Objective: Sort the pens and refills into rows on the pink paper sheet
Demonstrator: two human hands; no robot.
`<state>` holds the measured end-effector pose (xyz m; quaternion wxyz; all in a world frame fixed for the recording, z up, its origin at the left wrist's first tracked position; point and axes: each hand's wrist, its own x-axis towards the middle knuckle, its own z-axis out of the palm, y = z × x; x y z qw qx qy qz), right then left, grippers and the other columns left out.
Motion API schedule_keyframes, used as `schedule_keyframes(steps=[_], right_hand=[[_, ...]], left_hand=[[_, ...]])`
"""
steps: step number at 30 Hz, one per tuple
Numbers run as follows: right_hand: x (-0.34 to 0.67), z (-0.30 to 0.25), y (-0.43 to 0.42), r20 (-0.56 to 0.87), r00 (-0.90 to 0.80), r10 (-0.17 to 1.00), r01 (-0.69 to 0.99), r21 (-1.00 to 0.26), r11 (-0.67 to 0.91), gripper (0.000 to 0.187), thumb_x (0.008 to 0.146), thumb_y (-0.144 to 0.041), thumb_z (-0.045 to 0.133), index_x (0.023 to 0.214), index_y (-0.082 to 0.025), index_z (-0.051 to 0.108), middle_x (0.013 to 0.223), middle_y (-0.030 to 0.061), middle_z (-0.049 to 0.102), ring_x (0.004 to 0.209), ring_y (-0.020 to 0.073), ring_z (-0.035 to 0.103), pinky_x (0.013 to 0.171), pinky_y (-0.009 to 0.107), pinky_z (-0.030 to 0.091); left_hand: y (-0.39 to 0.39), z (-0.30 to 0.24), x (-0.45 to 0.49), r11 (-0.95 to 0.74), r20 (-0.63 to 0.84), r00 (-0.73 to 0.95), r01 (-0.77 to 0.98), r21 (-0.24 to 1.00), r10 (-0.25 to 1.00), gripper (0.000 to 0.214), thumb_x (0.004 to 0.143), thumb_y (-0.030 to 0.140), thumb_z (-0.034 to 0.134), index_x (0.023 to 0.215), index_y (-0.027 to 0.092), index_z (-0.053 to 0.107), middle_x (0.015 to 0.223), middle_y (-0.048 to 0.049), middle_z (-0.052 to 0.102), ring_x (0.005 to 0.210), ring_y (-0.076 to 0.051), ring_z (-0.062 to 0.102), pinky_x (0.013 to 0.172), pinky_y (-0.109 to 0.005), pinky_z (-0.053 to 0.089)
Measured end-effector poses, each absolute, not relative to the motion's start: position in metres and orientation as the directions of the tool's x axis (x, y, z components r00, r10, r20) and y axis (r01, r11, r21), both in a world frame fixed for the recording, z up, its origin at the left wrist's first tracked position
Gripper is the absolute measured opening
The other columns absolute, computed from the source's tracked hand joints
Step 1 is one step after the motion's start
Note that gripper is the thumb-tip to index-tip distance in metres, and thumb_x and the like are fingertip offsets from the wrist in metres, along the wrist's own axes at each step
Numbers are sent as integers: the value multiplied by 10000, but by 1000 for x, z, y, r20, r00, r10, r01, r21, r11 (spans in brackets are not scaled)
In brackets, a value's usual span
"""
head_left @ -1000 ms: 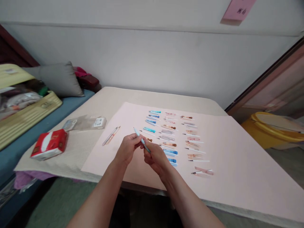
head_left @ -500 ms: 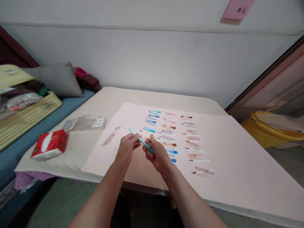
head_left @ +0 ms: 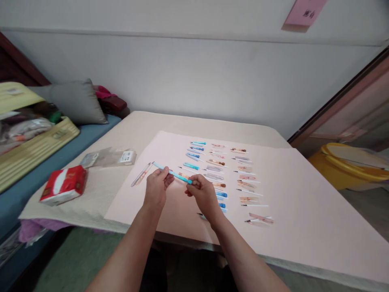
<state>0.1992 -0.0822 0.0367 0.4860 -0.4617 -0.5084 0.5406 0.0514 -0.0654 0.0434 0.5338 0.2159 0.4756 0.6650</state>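
Observation:
A light-blue pen (head_left: 178, 176) is held in the air above the pink sheet, slanting down from left to right. My left hand (head_left: 157, 186) is closed, thumb and fingers pinching it near its middle, with the pointed end sticking out beyond. At the darker, right-hand end, the fingertips of my right hand (head_left: 203, 194) are closed on the pen. Beyond my hands lie rows of pen parts, among them a turquoise pen barrel (head_left: 191, 166) and a blue one (head_left: 221, 194). My right hand and forearm cover part of the nearest pieces.
Slim pens (head_left: 142, 174) lie together at the left of the pink sheet (head_left: 304, 202). Further left are a clear plastic packet (head_left: 111, 157) and a red tissue pack (head_left: 64, 184). A yellow bin (head_left: 349, 166) stands right of the table.
The pen has shifted left and turned flatter. My right hand has slid towards its end and turned, and my left hand has moved slightly left. A dark tip now shows beside my right wrist.

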Motion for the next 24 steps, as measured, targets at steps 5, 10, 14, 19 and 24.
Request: schedule_keyframes(steps=[5, 10, 14, 19, 24], right_hand=[[198, 39, -86, 57, -65, 996, 208, -976, 69, 157, 744, -305, 573, 868, -208, 571, 660, 0, 604, 606, 153, 578, 605, 283, 442], [197, 36, -87, 155, -45, 987, 387, -908, 160, 238, 722, -249, 575, 958, -229, 548, 654, -32, 583, 625, 144, 558, 625, 263, 415], [198, 32, -86, 176, -58, 983, 350, -918, 185, 107, 774, -227, 514, 876, -218, 547, 603, -42, 574, 609, 139, 589, 595, 239, 412], [200, 31, -86, 183, -74, 980, 342, -919, 198, 121, 777, -217, 528, 891, -221, 570, 625, -36, 606, 622, 138, 615, 600, 232, 433], [201, 34, -86, 165, -68, 984, 323, -930, 178, 130, 800, -265, 530, 887, -214, 613, 611, -20, 623, 625, 141, 635, 611, 234, 459]], left_hand=[[-67, 44, 53, 20, -217, -322, -519, 854, 921, 217, 645, 290, 728, 715, 115, 620, 653, -12, 581, 590, -74, 548, 610, -209, 484], [-67, 43, 55, 37, -225, -305, -518, 855, 925, 220, 649, 292, 724, 713, 108, 622, 637, -13, 579, 588, -79, 554, 606, -210, 486], [-66, 42, 55, 35, -229, -305, -529, 848, 924, 209, 660, 281, 715, 721, 101, 627, 652, -22, 583, 600, -83, 559, 606, -210, 485], [-65, 43, 53, 18, -228, -320, -545, 838, 920, 198, 660, 268, 714, 725, 102, 630, 703, -34, 595, 626, -90, 565, 615, -217, 485], [-66, 42, 56, 19, -214, -306, -534, 845, 928, 211, 676, 292, 701, 742, 101, 638, 718, -37, 595, 640, -89, 558, 632, -220, 477]])
